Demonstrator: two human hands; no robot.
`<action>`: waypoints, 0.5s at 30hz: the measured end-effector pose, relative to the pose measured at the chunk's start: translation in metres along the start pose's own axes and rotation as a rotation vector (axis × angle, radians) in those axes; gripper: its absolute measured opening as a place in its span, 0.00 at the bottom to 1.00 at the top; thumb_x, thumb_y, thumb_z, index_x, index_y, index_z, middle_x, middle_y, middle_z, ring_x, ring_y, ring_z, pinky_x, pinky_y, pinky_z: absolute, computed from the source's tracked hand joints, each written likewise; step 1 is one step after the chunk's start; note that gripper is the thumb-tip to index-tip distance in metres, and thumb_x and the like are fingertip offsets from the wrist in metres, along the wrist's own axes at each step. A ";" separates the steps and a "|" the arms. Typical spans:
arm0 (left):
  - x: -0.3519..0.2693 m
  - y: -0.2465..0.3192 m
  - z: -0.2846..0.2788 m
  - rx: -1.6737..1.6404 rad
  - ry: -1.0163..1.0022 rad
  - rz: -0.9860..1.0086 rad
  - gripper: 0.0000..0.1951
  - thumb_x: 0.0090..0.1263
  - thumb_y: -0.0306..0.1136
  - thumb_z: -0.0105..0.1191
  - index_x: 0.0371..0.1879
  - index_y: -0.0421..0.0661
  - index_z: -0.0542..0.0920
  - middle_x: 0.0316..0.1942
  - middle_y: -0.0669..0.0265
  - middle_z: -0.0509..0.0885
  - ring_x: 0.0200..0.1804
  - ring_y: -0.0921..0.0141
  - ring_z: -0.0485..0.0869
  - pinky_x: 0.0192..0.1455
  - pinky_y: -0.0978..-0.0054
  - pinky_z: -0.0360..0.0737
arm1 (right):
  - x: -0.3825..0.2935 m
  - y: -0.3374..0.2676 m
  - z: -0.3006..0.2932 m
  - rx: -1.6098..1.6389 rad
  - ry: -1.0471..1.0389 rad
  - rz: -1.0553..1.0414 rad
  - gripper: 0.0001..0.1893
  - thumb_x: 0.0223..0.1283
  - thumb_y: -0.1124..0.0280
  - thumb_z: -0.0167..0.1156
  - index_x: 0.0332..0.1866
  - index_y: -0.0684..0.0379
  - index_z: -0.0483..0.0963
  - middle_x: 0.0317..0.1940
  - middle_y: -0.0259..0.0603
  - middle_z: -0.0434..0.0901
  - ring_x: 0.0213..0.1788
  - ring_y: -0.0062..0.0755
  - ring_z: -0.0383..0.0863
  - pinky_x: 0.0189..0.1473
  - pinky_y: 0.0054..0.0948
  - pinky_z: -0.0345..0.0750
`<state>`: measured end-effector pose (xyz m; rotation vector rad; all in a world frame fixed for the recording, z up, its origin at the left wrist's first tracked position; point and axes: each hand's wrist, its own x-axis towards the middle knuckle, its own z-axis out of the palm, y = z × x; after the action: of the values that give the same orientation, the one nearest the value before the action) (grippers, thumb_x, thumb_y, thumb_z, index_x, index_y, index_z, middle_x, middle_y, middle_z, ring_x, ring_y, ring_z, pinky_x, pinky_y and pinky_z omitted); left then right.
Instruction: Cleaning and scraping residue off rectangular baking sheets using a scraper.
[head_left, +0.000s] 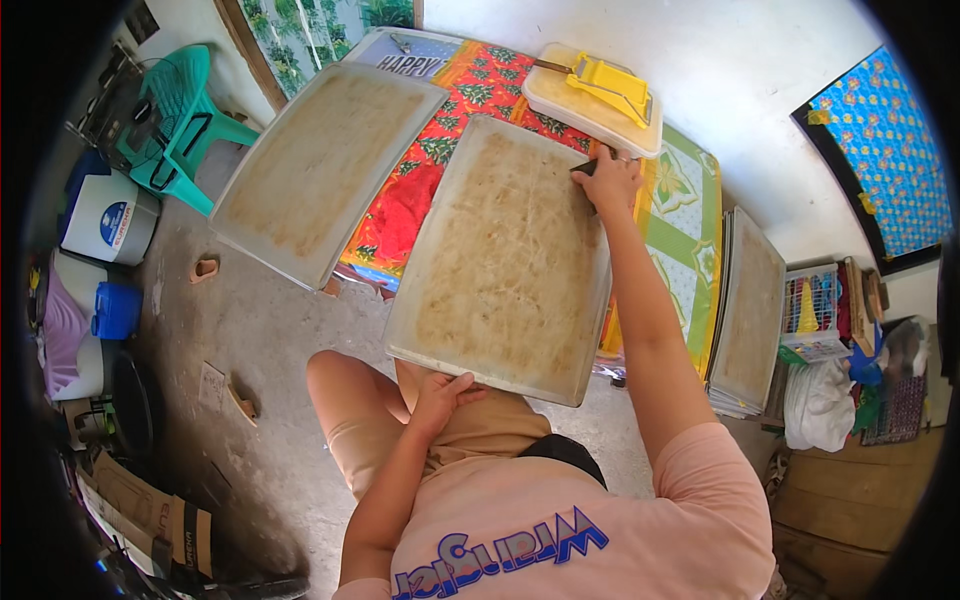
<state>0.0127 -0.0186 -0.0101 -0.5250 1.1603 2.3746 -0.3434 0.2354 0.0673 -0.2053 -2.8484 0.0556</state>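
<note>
A shallow metal baking tray (510, 247), blotched with brown, lies lengthwise before me, its near end jutting past the table edge over my lap. My left hand (446, 397) grips the tray's near rim, with the thumb by the edge and the fingers lower. Over at the far right edge of the tray, my right hand (611, 184) is closed on a dark flat scraper (585, 167), partly hidden by the fingers. Just beyond that hand stands a white lidded plastic tub (592, 112). On the tub rest a yellow slicer-like plastic tool (615, 84) and a knife with a brown handle (553, 66).
A second tray (330, 165) overhangs the table's left side. Red cloth (409, 210) lies between the trays on a patterned tablecloth (480, 90). Several stacked trays (746, 307) lean at the right. A green plastic chair (180, 120) stands at the left.
</note>
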 end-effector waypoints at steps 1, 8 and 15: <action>-0.001 -0.001 -0.002 -0.006 -0.003 0.008 0.14 0.75 0.31 0.53 0.50 0.31 0.80 0.48 0.54 0.84 0.51 0.64 0.84 0.57 0.67 0.84 | -0.002 -0.006 -0.001 0.004 -0.002 0.000 0.26 0.43 0.47 0.74 0.50 0.40 0.77 0.57 0.41 0.72 0.61 0.51 0.69 0.59 0.48 0.64; 0.000 -0.001 0.001 -0.001 -0.008 -0.005 0.14 0.75 0.31 0.53 0.51 0.33 0.80 0.49 0.56 0.84 0.53 0.64 0.84 0.58 0.65 0.84 | 0.000 -0.002 0.003 0.098 -0.015 -0.070 0.25 0.41 0.49 0.75 0.47 0.41 0.76 0.53 0.39 0.71 0.57 0.46 0.70 0.57 0.47 0.65; -0.001 0.004 0.008 -0.017 0.032 0.009 0.13 0.74 0.28 0.53 0.49 0.30 0.80 0.46 0.52 0.85 0.48 0.61 0.85 0.53 0.65 0.86 | 0.003 -0.009 0.004 0.089 -0.026 -0.096 0.24 0.42 0.48 0.75 0.46 0.40 0.77 0.52 0.38 0.72 0.55 0.44 0.71 0.54 0.48 0.66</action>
<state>0.0101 -0.0148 -0.0029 -0.5671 1.1597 2.3938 -0.3486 0.2270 0.0653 -0.0490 -2.8698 0.1665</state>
